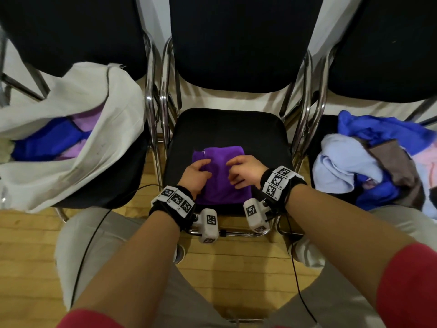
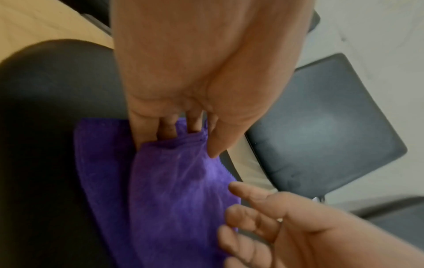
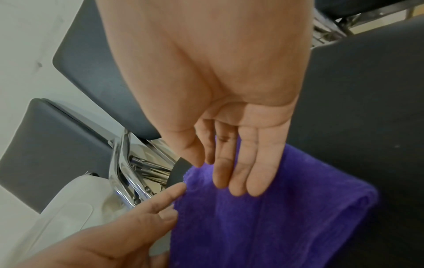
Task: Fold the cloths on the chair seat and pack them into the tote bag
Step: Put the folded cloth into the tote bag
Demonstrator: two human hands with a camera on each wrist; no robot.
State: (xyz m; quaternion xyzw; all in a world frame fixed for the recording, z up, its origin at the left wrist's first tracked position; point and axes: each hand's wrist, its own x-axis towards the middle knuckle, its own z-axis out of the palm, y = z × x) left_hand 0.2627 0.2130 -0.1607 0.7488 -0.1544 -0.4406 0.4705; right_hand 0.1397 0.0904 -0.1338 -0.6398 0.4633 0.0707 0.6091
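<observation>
The cream canvas tote bag (image 1: 71, 129) slumps open on the seat of the left chair, with a royal-blue cloth (image 1: 47, 140) and a lilac cloth (image 1: 86, 120) lying inside it. On the seat of the right chair sits a loose heap of unfolded cloths (image 1: 369, 162) in blue, pale blue, brown and pink. Between them stands the black padded chair seat with chrome tube frame (image 1: 227, 129), and near its front edge lies a deep purple terry cloth (image 1: 220, 185), folded into a rough rectangle with a layered edge showing along its left side. The left hand (image 1: 196, 175) rests at the cloth's left edge; in the left wrist view its fingers (image 2: 169, 127) are tucked under a raised flap of the fabric and the thumb presses down on top, so it pinches that layer. The right hand (image 1: 243, 172) is over the cloth's right half, fingers (image 3: 238, 174) nearly straight and close together, tips at the surface of the pile, gripping nothing. Both forearms reach forward from red sleeves (image 1: 406, 287), each wrist wearing a black band with white marker tags (image 1: 176, 200).
</observation>
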